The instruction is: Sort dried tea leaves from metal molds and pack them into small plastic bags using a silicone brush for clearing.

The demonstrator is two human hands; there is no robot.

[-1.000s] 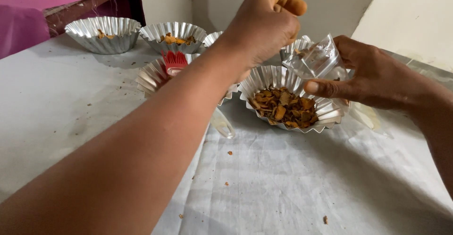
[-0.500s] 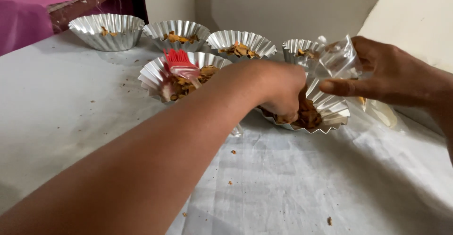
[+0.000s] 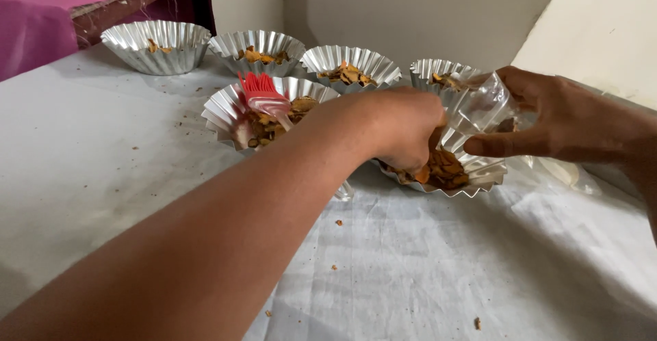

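The left hand [image 3: 404, 129] digs, fingers curled, into brown chips in the near fluted foil bowl [image 3: 479, 173]; the right hand [image 3: 561, 119] pinches a clear plastic bag [image 3: 486, 105] just above it.

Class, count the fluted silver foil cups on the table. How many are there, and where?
6: four along the back, one holding the red brush, one under the hands. None seem hidden.

Six fluted foil cups [image 3: 156, 45], one red silicone brush [image 3: 263, 96], one clear plastic bag [image 3: 487, 105], two hands [image 3: 404, 129]

L hand [image 3: 404, 132] in snack bowl [image 3: 479, 173]
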